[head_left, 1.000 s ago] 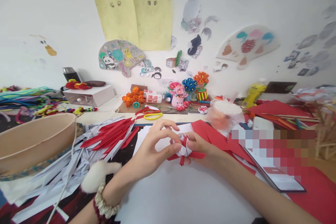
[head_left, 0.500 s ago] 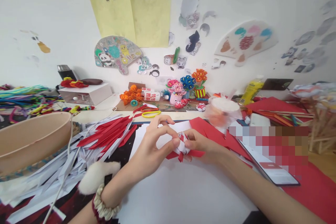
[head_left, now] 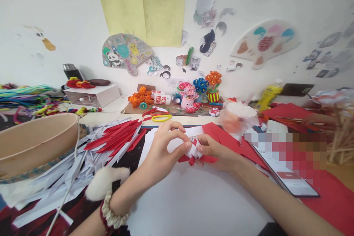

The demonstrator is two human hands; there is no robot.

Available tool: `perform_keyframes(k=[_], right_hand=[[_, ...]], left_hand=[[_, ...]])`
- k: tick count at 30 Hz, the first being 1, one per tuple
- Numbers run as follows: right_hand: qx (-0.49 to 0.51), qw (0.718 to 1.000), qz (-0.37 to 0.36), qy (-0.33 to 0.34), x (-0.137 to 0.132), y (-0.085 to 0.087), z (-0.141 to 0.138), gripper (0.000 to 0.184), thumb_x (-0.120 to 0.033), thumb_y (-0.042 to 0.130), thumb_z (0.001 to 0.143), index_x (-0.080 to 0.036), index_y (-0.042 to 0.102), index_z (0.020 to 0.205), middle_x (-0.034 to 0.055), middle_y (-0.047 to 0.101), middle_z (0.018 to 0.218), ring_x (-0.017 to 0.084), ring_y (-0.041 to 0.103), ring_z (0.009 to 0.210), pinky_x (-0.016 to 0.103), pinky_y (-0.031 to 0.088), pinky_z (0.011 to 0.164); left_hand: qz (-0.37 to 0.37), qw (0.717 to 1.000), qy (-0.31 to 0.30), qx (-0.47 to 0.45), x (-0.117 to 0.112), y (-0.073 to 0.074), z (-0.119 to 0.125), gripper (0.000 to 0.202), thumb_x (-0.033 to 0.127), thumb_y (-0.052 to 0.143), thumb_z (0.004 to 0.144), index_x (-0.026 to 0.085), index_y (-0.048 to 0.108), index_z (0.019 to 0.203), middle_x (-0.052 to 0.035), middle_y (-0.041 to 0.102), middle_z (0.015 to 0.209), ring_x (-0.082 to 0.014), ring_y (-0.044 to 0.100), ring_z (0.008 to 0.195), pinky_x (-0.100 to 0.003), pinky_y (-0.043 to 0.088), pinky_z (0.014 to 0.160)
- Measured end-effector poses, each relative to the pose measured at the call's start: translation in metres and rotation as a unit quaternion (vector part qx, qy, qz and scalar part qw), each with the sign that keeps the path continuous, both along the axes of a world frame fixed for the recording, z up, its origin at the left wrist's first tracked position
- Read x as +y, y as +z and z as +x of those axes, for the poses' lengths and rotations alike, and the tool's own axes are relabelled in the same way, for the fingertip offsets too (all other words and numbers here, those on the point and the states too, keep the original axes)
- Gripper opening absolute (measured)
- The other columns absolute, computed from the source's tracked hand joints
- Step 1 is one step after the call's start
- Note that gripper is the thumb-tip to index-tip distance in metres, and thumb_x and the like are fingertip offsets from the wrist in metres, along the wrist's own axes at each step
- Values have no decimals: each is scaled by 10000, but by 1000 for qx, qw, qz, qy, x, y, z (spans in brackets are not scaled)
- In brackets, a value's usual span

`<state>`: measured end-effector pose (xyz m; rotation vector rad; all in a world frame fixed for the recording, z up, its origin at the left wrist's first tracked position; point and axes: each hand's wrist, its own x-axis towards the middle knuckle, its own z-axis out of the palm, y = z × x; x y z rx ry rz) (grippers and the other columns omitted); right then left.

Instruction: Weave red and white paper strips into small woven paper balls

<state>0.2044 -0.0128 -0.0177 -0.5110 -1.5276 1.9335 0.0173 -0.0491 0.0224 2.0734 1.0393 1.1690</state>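
Between my two hands is a small ball woven from red and white paper strips (head_left: 194,149), with red strip ends sticking out below. My left hand (head_left: 172,146) pinches its left side with thumb and index finger, the other fingers curled above. Around the right side of the ball, the fingers of my right hand (head_left: 215,151) are closed, thumb at the front. White paper (head_left: 193,199) lies under both hands. Left of them spread loose red paper strips (head_left: 114,138) and white paper strips (head_left: 62,182). My fingers hide part of the ball.
A beige basin (head_left: 38,143) stands at the left. Yellow-handled scissors (head_left: 162,118) lie behind my hands. Finished woven balls (head_left: 214,112) and flower pots (head_left: 213,96) line the back. A phone (head_left: 293,177) rests on red paper (head_left: 329,202) at right, near a lidded cup (head_left: 238,116).
The whole view has shifted slightly, so things appear a little further right. Both hands keep their grip on the woven paper ball, which looks slightly turned.
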Motion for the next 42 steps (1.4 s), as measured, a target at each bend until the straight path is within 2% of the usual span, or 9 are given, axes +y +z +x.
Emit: perform_keyframes(k=[6, 13, 18, 21, 24, 29, 34, 38, 42], right_hand=[[6, 1000, -23, -1, 1, -4, -4, 486, -579, 743, 684, -122, 608, 780, -9, 541, 647, 89, 495, 549, 218, 397, 515], [-15, 999, -2, 48, 0, -4, -4, 453, -550, 755, 684, -121, 610, 686, -14, 552, 613, 74, 492, 514, 201, 412, 479], [-25, 999, -5, 47, 0, -3, -5, 468, -550, 776, 650, -116, 637, 760, -7, 561, 657, 85, 510, 547, 214, 445, 499], [-20, 1000, -6, 10, -1, -1, -5, 485, -534, 793, 635, -127, 652, 858, 14, 587, 760, 111, 552, 649, 225, 461, 557], [-11, 999, 7, -45, -1, 3, -2, 558, -463, 818, 643, -172, 633, 1082, 30, 624, 863, 149, 594, 766, 262, 480, 648], [-36, 987, 70, -137, -1, 11, 2, 604, -308, 812, 691, -243, 561, 1236, 66, 621, 1132, 197, 606, 976, 337, 487, 840], [-28, 959, 184, -211, -1, 8, 0, 927, -267, 798, 709, -343, 229, 1437, 53, 593, 1184, 182, 604, 973, 352, 483, 878], [-73, 925, 279, -249, -4, 3, -3, 722, -300, 779, 730, -304, 383, 1333, 58, 595, 1153, 195, 605, 939, 348, 494, 848], [-134, 893, 325, -282, -9, 4, -5, 607, -348, 755, 752, -297, 458, 1279, 62, 578, 1202, 231, 589, 1031, 382, 482, 911]], left_hand=[[-26, 999, -29, 6, 4, 7, -6, 162, 351, 674, 807, 207, 663, 733, -43, 565, 1039, -231, 515, 1070, -412, 315, 1006], [-73, 997, -12, -31, 7, -5, -4, 313, 515, 694, 745, 220, 695, 642, -47, 579, 1053, -260, 497, 1048, -468, 348, 991], [-124, 990, 2, -67, 6, -8, 0, 322, 506, 712, 722, 213, 688, 589, -46, 609, 982, -263, 543, 975, -464, 422, 897], [-124, 988, 8, -91, 6, -4, 0, 290, 454, 680, 769, 201, 685, 628, -52, 632, 953, -239, 578, 924, -384, 462, 799], [-83, 992, 14, -97, 8, 1, -7, 228, 392, 579, 862, 219, 697, 772, -41, 654, 963, -215, 587, 913, -339, 449, 764], [0, 999, 30, -15, 14, 3, -19, 180, 340, 581, 877, 233, 655, 1000, -26, 667, 1015, -165, 581, 836, -300, 437, 751], [-6, 998, 49, 37, 14, -3, -16, 294, 329, 668, 810, 223, 597, 1075, -45, 669, 1068, -160, 600, 804, -309, 478, 763], [-18, 995, 35, 87, 12, -8, -11, 367, 319, 719, 770, 235, 590, 1103, -47, 671, 1110, -189, 626, 877, -334, 490, 800], [51, 990, 44, 124, 14, -16, -11, 412, 299, 716, 779, 254, 586, 1168, -55, 674, 1140, -214, 634, 950, -364, 486, 849]])
